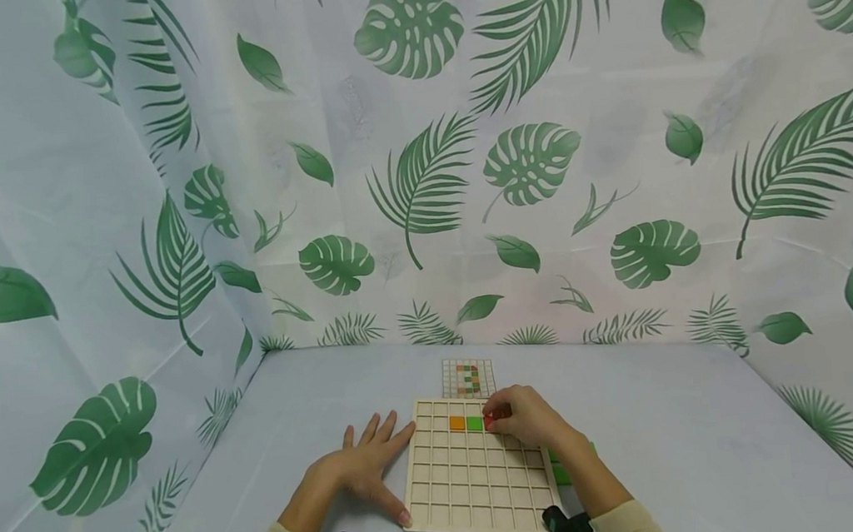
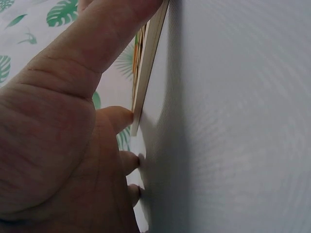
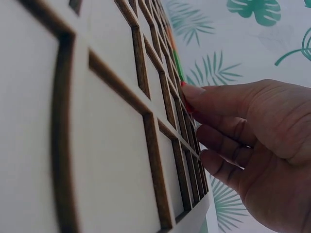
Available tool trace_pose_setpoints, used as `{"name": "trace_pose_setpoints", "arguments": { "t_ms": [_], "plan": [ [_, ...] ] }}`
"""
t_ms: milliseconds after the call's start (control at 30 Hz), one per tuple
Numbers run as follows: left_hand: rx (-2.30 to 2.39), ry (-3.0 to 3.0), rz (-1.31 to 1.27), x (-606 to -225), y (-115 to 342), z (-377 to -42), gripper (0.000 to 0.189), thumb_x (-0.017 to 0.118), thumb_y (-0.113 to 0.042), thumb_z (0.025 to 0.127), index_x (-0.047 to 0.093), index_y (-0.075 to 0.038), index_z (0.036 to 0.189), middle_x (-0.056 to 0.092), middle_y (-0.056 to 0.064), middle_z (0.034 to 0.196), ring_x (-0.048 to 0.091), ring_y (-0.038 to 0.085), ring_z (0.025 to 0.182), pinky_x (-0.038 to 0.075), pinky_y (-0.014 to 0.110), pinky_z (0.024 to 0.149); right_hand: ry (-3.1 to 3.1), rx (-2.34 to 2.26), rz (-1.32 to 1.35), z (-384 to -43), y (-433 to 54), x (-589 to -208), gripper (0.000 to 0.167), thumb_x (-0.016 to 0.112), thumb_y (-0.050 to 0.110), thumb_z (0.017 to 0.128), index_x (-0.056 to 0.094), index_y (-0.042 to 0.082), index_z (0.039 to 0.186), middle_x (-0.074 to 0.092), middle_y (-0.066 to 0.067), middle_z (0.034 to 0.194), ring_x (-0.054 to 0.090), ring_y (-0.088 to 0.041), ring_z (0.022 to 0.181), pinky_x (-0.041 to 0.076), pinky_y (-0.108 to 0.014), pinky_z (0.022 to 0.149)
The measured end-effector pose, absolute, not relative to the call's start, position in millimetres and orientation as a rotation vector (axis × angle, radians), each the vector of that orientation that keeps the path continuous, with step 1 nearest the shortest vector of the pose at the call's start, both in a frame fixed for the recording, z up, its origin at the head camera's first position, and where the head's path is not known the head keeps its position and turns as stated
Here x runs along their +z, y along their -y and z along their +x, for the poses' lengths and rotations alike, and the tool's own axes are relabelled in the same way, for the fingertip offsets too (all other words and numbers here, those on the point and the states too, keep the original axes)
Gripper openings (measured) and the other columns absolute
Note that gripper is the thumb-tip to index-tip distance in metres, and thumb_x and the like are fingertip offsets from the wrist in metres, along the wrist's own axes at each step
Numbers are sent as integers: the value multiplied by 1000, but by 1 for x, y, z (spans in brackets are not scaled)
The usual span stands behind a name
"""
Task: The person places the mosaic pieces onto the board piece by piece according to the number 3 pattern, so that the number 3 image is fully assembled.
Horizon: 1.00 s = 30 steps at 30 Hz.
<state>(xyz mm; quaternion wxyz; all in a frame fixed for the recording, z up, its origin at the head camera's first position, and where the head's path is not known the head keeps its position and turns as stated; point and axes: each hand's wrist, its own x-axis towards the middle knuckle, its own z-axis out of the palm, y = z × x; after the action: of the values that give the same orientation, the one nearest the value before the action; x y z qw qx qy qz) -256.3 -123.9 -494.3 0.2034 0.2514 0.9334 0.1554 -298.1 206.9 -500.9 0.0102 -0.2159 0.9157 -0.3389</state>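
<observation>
A wooden grid board (image 1: pixel 460 497) lies flat on the table. An orange tile (image 1: pixel 457 423) and a green tile (image 1: pixel 474 423) sit side by side in its second row from the far edge. Just right of the green tile, my right hand (image 1: pixel 526 416) pinches a red tile (image 1: pixel 488 422) at a cell; in the right wrist view the thumb presses on this red tile (image 3: pixel 187 97). My left hand (image 1: pixel 367 468) lies spread on the table, thumb and index finger touching the board's left edge. The left wrist view shows the board's side (image 2: pixel 146 73) beside that hand (image 2: pixel 63 131).
Behind the board lies a small pattern card (image 1: pixel 469 378) with a coloured grid. Green tiles (image 1: pixel 561 473) lie by the board's right side, partly hidden by the right forearm. A leaf-print cloth (image 1: pixel 519 292) hangs behind and to the left of the table.
</observation>
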Motion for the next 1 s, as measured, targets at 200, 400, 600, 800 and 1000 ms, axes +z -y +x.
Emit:
{"name": "trace_pose_setpoints", "arguments": {
  "t_ms": [200, 400, 600, 800, 1000],
  "plan": [
    [437, -2604, 707, -493, 124, -256, 136, 90, -69, 65, 13, -29, 169, 1, 14, 176, -5, 43, 162, -1, 79, 119, -2868, -1040, -675, -299, -206, -502, 9, 84, 9, 87, 77, 12, 93, 68, 7, 82, 58, -10, 73, 49, -25, 66],
    [446, -2602, 709, -492, 124, -255, 136, 90, -69, 65, 13, -28, 169, 1, 15, 176, -5, 43, 162, -1, 79, 119, -2871, -1025, -654, -298, -205, -503, 7, 82, 9, 88, 80, 11, 94, 72, 4, 89, 62, -10, 80, 53, -29, 71],
    [450, -2603, 708, -491, 124, -254, 136, 90, -69, 65, 14, -28, 169, 1, 15, 176, -5, 43, 162, -1, 79, 119, -2873, -1025, -637, -296, -205, -502, 7, 82, 8, 88, 81, 11, 95, 73, 1, 95, 63, -11, 84, 54, -30, 72],
    [447, -2603, 706, -491, 124, -254, 136, 90, -69, 65, 13, -28, 169, 1, 15, 176, -5, 43, 162, -1, 79, 119, -2888, -1029, -626, -295, -206, -501, 7, 82, 9, 88, 83, 12, 94, 74, 1, 98, 64, -12, 86, 55, -31, 73],
    [443, -2608, 699, -493, 124, -254, 136, 90, -69, 64, 14, -29, 169, 1, 14, 176, -5, 43, 162, -1, 79, 119, -2881, -1040, -652, -296, -207, -503, 7, 82, 11, 89, 84, 12, 96, 74, 1, 97, 61, -11, 81, 52, -28, 68]
  ]
}}
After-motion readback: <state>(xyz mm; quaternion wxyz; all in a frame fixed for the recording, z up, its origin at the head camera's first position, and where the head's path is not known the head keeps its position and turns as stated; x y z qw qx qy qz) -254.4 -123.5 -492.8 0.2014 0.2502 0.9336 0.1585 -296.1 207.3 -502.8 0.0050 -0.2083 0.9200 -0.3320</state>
